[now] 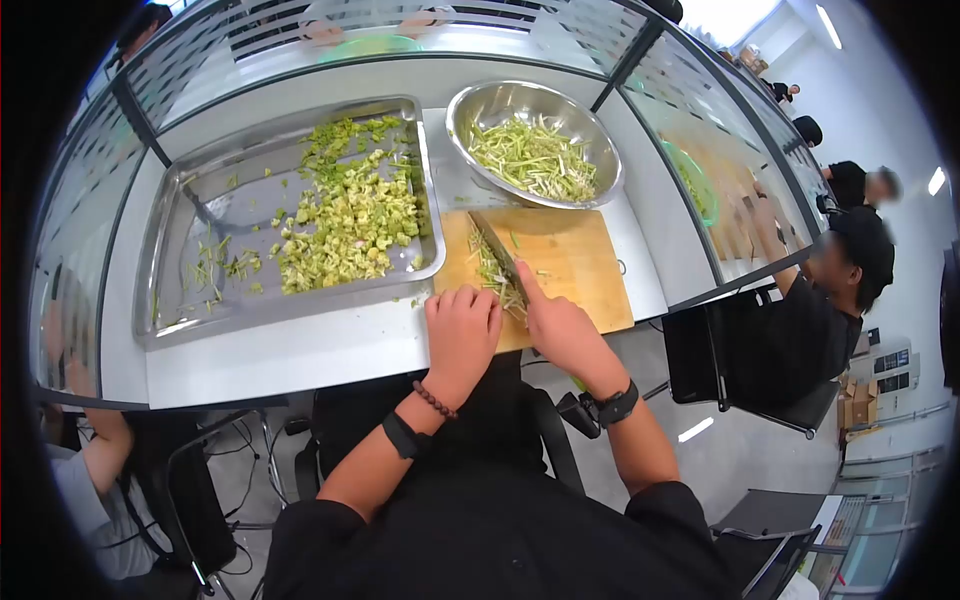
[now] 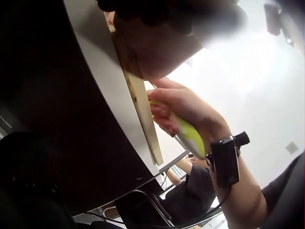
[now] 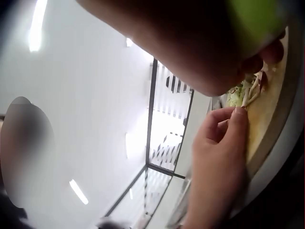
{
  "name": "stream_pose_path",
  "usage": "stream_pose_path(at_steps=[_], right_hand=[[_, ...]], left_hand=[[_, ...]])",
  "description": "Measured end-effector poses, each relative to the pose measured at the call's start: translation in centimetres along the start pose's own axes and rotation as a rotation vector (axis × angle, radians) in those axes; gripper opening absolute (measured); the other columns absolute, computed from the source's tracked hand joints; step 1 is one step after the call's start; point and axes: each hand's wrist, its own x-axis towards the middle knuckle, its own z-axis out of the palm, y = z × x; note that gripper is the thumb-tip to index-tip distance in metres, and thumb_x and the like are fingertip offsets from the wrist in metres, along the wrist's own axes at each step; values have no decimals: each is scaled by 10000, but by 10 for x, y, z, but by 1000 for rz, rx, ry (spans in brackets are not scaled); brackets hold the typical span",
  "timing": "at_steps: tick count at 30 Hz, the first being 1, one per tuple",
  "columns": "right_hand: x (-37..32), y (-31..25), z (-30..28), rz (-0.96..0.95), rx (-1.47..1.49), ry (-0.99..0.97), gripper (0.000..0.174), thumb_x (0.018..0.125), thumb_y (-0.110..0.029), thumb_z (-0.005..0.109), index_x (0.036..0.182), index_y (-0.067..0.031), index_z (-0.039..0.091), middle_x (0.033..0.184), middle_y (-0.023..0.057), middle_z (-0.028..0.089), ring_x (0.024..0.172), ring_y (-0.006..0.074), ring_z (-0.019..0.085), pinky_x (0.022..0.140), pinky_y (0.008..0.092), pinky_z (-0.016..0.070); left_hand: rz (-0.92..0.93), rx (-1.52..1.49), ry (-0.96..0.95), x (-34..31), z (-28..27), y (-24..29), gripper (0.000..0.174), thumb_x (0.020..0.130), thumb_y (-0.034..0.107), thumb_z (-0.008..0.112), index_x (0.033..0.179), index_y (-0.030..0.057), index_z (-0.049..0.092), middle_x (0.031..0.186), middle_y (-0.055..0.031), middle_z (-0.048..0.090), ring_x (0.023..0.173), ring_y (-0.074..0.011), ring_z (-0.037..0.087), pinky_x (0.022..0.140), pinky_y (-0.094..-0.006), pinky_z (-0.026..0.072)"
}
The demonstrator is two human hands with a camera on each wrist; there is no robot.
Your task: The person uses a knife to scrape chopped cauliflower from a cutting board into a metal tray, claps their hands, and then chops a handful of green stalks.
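Observation:
My right hand [image 1: 567, 335] grips a kitchen knife [image 1: 494, 247], index finger along the top of the blade. Its green and white handle [image 2: 191, 136] shows in the left wrist view. The blade stands over thin pale-green vegetable stems [image 1: 484, 262] on the wooden cutting board [image 1: 595, 262]. Just left of the blade, my left hand [image 1: 463, 328] holds the stems down with curled fingers. In the right wrist view, thumb and fingertips of the left hand [image 3: 217, 152] pinch the stem ends, while the knife's blade is hidden there.
Left of the board lies a large metal tray [image 1: 230, 325] with chopped green pieces [image 1: 350, 225]. Behind the board stands a steel bowl [image 1: 607, 165] of longer cut stems [image 1: 535, 155]. Glass partitions [image 1: 715, 190] enclose the desk. A person in black [image 1: 800, 325] sits to the right.

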Motion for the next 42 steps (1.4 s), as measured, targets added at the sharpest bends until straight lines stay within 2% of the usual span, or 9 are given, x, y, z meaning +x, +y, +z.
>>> stream_pose_path(at_steps=[2,7,17,20,29,32,35,38,42], right_hand=[[4,8,-5,-28,59,2,691,896,-74,503,1539,-131,256,661,242,601,599,420,592,595,508,477],[-3,-12,-38,-50,-27,-23,744,857,-78,537,1537,-70,235,673,215,620,587,395,606,556,500,478],[0,-20,4,-57,-125,21,745,841,-61,529,1532,-66,249,636,215,610,562,394,613,541,501,488],[0,-17,-19,-46,-171,-51,726,856,-69,520,1530,-77,253,629,216,609,569,400,615,544,504,489],[7,0,-6,-28,155,33,649,920,-118,499,1531,-133,278,698,269,624,601,426,608,583,485,489],[8,-8,-13,41,419,22,633,944,-116,484,1538,-161,270,685,260,617,561,374,613,577,441,491],[5,-24,-29,227,613,-57,626,965,-117,479,1548,-176,257,675,222,614,514,293,598,574,400,498],[1,-27,-29,197,631,-34,619,972,-116,476,1548,-172,259,682,182,616,491,227,576,561,383,504],[0,-33,-26,171,673,16,611,975,-107,469,1547,-169,261,723,181,639,488,228,582,542,374,508]], left_hand=[[-8,2,-18,0,0,0,70,829,152,682,870,120,634,831,-39,569,844,-250,549,846,-401,380],[-6,-11,0,0,0,-1,71,829,141,679,868,107,630,841,-43,570,851,-258,550,851,-402,379],[-44,-48,17,-1,2,-3,94,821,117,679,879,84,612,873,-59,571,883,-269,557,851,-412,381],[-64,-48,-23,0,-2,-2,101,822,119,677,883,82,605,875,-58,570,889,-269,555,848,-412,382],[-43,-28,0,-2,1,-3,85,832,115,658,882,85,597,880,-76,568,889,-275,554,850,-415,385],[-50,-39,13,-2,1,-4,83,835,109,647,890,84,591,879,-68,569,892,-281,555,855,-414,385],[-69,-64,5,-4,1,-4,132,836,109,641,956,75,596,915,-87,572,909,-281,560,867,-416,389],[-58,-115,35,-2,-3,-2,255,827,98,641,1076,61,603,967,-103,565,924,-280,564,875,-417,402],[26,-109,-40,-1,-10,0,405,810,79,642,1210,44,582,1015,-119,551,937,-283,564,870,-419,418]])
